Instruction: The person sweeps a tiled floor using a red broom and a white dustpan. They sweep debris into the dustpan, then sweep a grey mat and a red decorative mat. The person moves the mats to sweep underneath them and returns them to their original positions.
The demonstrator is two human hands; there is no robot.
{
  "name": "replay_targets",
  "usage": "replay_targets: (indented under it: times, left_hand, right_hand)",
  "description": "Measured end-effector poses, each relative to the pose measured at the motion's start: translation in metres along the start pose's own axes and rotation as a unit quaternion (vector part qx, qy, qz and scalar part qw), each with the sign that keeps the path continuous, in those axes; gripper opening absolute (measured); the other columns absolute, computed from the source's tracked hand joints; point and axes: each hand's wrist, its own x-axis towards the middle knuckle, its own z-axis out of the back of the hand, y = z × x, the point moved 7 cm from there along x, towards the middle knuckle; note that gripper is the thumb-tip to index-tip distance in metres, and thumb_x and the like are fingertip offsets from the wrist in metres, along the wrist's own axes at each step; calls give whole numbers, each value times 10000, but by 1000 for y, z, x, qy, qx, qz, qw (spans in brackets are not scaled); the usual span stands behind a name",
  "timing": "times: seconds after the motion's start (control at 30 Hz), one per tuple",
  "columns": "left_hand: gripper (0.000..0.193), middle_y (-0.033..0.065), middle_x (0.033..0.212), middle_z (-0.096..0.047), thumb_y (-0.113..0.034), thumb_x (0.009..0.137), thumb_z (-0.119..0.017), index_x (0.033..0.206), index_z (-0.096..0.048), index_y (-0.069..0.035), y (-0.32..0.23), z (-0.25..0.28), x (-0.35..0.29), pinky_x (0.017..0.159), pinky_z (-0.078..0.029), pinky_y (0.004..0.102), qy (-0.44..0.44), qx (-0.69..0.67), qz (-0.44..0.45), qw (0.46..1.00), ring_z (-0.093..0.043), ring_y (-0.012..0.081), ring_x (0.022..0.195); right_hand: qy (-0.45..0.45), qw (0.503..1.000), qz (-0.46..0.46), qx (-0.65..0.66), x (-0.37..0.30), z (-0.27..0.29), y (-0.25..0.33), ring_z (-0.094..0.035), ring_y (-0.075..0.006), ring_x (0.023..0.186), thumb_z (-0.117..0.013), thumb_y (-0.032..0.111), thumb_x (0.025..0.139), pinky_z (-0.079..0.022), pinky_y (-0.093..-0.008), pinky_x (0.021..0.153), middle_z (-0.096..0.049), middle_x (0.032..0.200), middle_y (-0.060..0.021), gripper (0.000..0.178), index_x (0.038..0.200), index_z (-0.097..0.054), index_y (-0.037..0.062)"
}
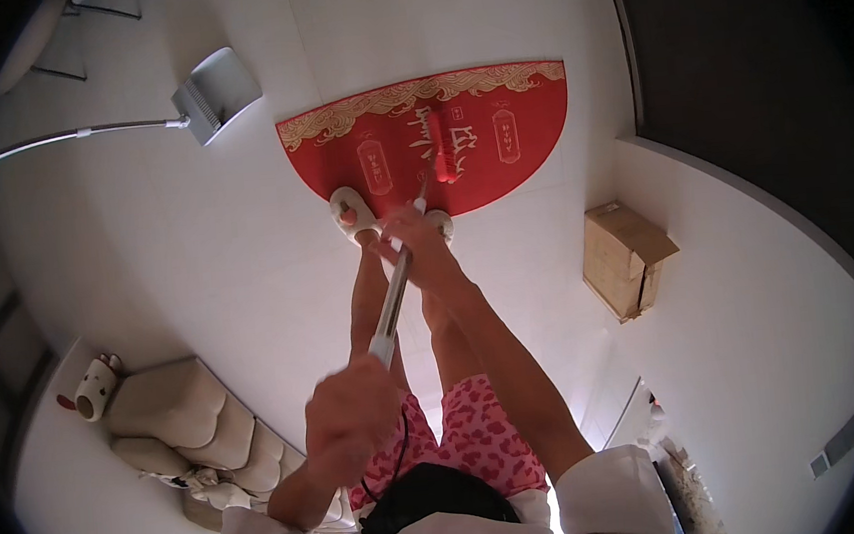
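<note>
I hold a broom by its silvery pole (391, 310), which slants away from my body toward the floor. My left hand (351, 413) is closed round the upper end of the pole, slightly blurred. Farther down, my right hand (415, 240) wraps the pole near its lower part. The reddish broom head (444, 153) rests on or just over a red half-round doormat (338, 160) with a gold wave border; contact cannot be made out. My feet in pale slippers (351, 216) stand at the mat's near edge, the right one partly hidden by my hand.
A grey long-handled dustpan (229, 84) lies on the floor to the far left. To the right, a cardboard box (615, 260) stands by the white wall (750, 292). A beige sofa (172, 403) with a plush toy (96, 390) is at the left.
</note>
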Motion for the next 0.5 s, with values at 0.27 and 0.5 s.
replay_targets:
  times: [0.27, 0.5]
  left_hand:
    - [110, 8, 600, -562, -137, 716, -585, 614, -544, -124, 26, -129, 34, 536, -402, 324, 295, 35, -77, 952, -583, 204, 561]
    - [301, 54, 514, -441, -93, 821, -491, 530, -428, -48, 161, -130, 63, 458, -338, 322, 126, 43, -27, 991, -435, 208, 463]
  right_hand:
    - [83, 983, 14, -165, -50, 124, -13, -545, -331, 743, -734, 185, 787, -454, -411, 720, -547, 712, -128, 238, 664, -584, 48]
    - [25, 976, -60, -207, -61, 211, -138, -597, -323, 759, -757, 131, 791, -498, -399, 847, -591, 770, -144, 230, 711, -573, 19]
